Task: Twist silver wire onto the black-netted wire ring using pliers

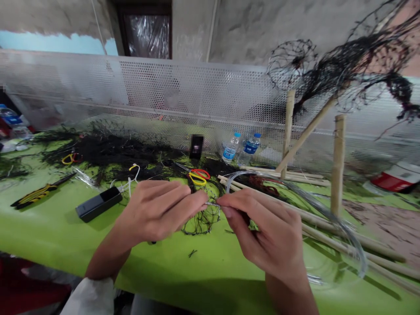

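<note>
My left hand (pixel 164 205) and my right hand (pixel 265 227) meet over the middle of the table. Their fingertips are closed on a short, thin strand (pixel 212 203) that looks like wire. Just below it is a round tangle of dark netting (pixel 200 222), ringed by a thin wire loop. Whether this netting hangs from the strand or lies on the table I cannot tell. Behind my hands lie scissors (pixel 198 176) with red and yellow handles. A coil of clear line (pixel 352 236) is beside my right hand, over wooden sticks (pixel 328 218).
On the green table (pixel 157 267) lie yellow-black pliers (pixel 42 192), a black power bank (pixel 98 203) with a white cable, and heaps of black netting (pixel 108 148). Two water bottles (pixel 231 148) stand near the perforated panel (pixel 203 92). Upright wooden posts (pixel 337 166) rise at right.
</note>
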Demonstrator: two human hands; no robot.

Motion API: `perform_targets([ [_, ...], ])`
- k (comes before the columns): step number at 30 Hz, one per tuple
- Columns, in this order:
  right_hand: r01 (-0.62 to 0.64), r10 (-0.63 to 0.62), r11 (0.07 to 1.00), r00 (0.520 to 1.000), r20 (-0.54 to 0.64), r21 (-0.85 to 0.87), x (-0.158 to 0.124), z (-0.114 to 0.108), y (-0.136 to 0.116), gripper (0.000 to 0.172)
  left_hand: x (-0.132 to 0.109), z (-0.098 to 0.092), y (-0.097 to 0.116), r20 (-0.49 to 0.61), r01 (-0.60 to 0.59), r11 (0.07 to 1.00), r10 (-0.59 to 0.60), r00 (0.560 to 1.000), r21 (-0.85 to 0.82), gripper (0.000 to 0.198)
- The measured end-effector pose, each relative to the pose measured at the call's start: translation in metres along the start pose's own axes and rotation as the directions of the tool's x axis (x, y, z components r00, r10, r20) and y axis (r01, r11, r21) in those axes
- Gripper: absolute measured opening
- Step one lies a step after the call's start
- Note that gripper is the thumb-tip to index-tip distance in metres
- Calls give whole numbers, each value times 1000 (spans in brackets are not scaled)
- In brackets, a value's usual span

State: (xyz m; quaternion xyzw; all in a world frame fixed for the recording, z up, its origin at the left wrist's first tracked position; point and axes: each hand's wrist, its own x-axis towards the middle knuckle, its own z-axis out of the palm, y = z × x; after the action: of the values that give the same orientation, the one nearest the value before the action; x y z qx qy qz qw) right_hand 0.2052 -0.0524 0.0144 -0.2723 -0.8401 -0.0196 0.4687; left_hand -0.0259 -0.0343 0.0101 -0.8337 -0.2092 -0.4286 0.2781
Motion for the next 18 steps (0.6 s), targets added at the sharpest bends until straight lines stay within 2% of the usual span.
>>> perform_targets([
  [5,4,-7,997,999,51,73,2,-1,6,19,0,-3,6,21,-9,1000,9,1000,13,3],
  [12,32,-33,995,999,8,90,0,8,6,18,-2,-10,7,67,2,999,0,998,-42,12],
  [18,20,-19,999,1000,-25,47,-2,15,9,17,-1,-1,1,55,-43,997,46,997,-62,14],
])
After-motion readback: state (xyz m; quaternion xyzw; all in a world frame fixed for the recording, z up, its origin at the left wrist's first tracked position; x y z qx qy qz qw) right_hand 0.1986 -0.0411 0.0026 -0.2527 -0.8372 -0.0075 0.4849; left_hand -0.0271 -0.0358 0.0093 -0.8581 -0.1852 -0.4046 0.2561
